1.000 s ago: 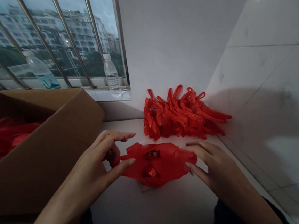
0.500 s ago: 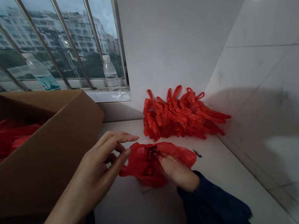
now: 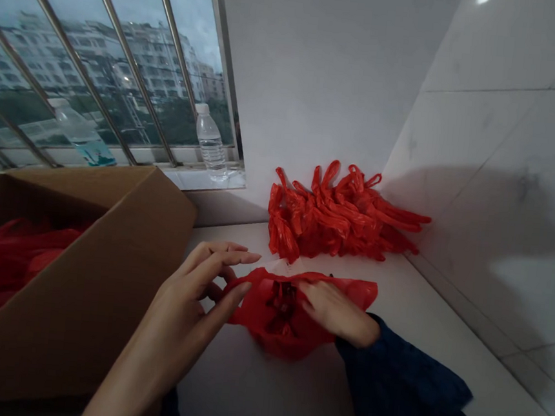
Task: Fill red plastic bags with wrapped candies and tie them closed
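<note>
White counter (image 3: 289, 403) in tiled corner: left hand (image 3: 186, 303) pinching red bag (image 3: 267, 327) edge, right hand (image 3: 336, 313) closed on bag's mouth; tied red bags (image 3: 339, 217) heaped behind.

This looks like a corner of a flat or small home workroom used for packing, high up in a city. At the upper left of the frame a barred window (image 3: 100, 63) looks out on apartment blocks under a grey sky, and a water bottle (image 3: 210, 140) stands on its sill (image 3: 202, 177). The right side is a wall of large pale tiles (image 3: 505, 157), meeting a plain white wall (image 3: 318, 75) at the centre. A white counter (image 3: 290, 397) fills the bottom. A cardboard box (image 3: 107, 271) at the left holds red plastic, and a heap of tied red bags (image 3: 340, 213) lies in the corner.
</note>
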### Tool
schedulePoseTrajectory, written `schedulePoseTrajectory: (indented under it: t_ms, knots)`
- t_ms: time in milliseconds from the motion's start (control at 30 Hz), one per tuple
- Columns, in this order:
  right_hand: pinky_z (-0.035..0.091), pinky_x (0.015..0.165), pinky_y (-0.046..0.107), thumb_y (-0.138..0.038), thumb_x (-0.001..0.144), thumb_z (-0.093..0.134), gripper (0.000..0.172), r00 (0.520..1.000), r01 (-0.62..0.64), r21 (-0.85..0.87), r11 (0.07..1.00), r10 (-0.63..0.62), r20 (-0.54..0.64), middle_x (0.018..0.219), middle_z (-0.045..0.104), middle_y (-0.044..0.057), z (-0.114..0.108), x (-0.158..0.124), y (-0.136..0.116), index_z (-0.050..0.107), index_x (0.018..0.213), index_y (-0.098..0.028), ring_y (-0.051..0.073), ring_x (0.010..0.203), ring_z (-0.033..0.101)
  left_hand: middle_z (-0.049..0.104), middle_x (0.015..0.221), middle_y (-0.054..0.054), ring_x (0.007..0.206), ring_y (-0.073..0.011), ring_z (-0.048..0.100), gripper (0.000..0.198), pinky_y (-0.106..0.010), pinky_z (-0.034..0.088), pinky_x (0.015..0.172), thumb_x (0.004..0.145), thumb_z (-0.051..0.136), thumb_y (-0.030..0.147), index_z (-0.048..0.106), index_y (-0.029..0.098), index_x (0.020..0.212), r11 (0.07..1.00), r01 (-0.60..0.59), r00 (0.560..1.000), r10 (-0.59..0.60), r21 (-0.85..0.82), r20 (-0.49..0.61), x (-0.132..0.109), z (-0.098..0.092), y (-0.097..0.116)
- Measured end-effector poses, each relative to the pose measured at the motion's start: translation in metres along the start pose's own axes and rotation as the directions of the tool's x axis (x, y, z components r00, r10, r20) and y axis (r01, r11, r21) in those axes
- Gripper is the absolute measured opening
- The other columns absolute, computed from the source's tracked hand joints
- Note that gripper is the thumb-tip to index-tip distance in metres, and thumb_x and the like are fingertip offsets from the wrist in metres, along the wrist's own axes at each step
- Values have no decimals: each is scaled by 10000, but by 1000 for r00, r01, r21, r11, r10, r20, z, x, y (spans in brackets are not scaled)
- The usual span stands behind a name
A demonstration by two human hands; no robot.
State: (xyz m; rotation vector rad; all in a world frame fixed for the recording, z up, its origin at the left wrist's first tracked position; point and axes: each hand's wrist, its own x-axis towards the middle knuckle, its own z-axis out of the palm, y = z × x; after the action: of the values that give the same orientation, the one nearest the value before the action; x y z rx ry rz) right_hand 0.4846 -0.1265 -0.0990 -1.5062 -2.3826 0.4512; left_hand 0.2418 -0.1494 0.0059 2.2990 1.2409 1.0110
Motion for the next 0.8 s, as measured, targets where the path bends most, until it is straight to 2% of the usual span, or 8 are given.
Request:
schedulePoseTrajectory:
  t_ms: [100,200,367,433,533,600,700,800]
  knots:
    - [467,904,387,-118,925,491,399,994,-21,-77,997,12,-110,1203,700,95,-29,-28,-3,591,1304,-192,252,1071,649,567,1217,-39,867,-160,627,266,-254,570,655,934,606,346,626,329,1198,999,5,1000,-6,44,13,-2,-3,-2]
    - [429,876,428,-87,920,493,353,971,-71,-211,975,19,-240,1092,727,70,-52,-53,1,647,1211,-214,265,1012,624,593,1172,-41,741,-139,632,291,-256,556,620,921,606,390,625,323,1203,993,15,1000,-17,116,16,-6,-5,-4]
    - [387,796,398,-99,935,520,221,967,-56,-344,937,-34,-251,908,719,46,-52,-63,10,699,994,-213,248,922,562,679,866,-16,514,-140,602,365,-247,485,498,885,608,463,647,289,1203,962,86,994,-101,258,43,-12,-6,-11]
    - [378,798,407,-83,931,510,213,972,-77,-394,916,-19,-235,837,699,55,-49,-62,13,691,904,-193,252,902,550,697,763,-5,486,-154,598,322,-239,442,458,881,597,489,689,281,1109,950,109,986,-142,294,92,-14,-8,-15]
    - [363,841,440,-82,898,547,171,975,-62,-430,901,-37,-218,829,685,65,-56,-62,16,672,836,-181,267,917,543,651,594,12,442,-150,556,318,-230,372,427,893,566,522,691,248,792,938,125,975,-177,323,137,-13,-13,-17]
    - [373,821,418,-117,878,590,122,981,13,-346,938,-80,-179,829,673,46,-71,-64,19,649,802,-191,246,886,548,605,547,23,434,-136,519,367,-225,357,426,895,565,534,641,231,704,953,146,979,-178,264,103,-12,-17,-13]
    - [430,776,352,-239,901,610,121,984,153,27,988,-150,-97,850,647,25,-100,-70,23,591,787,-204,196,839,576,625,669,17,570,-139,568,296,-216,423,493,888,608,499,630,227,776,989,151,987,-150,8,-60,-9,-23,-2]
    - [491,872,393,-440,914,596,258,958,265,475,839,-175,-226,1016,639,59,-115,-70,24,531,787,-225,232,992,612,669,961,-13,824,-184,634,203,-238,508,608,860,668,445,638,245,880,956,98,937,-182,-277,-297,-8,-24,8]
